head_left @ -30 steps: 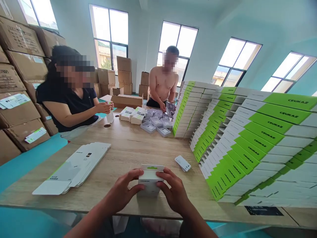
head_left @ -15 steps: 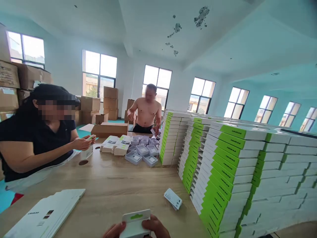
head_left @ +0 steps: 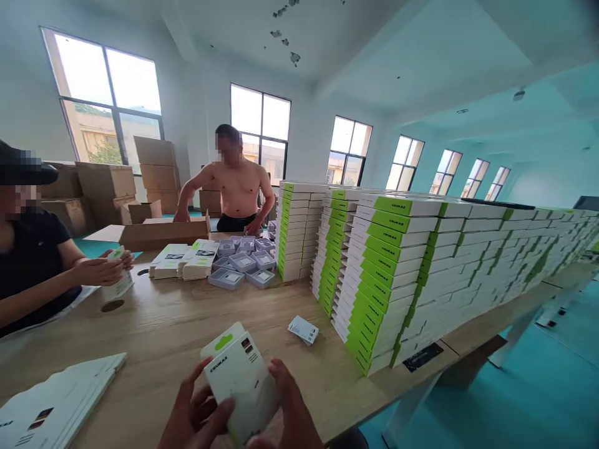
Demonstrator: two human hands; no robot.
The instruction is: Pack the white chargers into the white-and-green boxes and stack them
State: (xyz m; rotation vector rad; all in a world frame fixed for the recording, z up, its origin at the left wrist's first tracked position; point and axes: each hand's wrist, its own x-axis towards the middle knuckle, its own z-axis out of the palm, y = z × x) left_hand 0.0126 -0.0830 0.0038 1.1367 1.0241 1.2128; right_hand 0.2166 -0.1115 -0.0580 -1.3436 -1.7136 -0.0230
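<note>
A white box with a green hang tab (head_left: 246,383) is held tilted between my two hands, low in the middle of the view. My left hand (head_left: 196,408) grips its left side, thumb across the front face. On its right edge, my right hand (head_left: 294,405) presses with curled fingers. Beyond the box lies a small stack of printed cards (head_left: 304,329) on the wooden table (head_left: 178,333). A pile of flat white printed sleeves (head_left: 65,399) rests at the left.
Tall stacks of white and green boxes (head_left: 388,262) line the table's right side. Grey trays (head_left: 243,262) and stacked packages (head_left: 199,259) sit further back, near an open carton (head_left: 163,232). One co-worker (head_left: 37,262) handles a package at left; another (head_left: 238,187) stands behind the carton.
My view has turned right. The box has been raised and tilted, and its printed front now shows. The far co-worker's arm has lowered into the carton.
</note>
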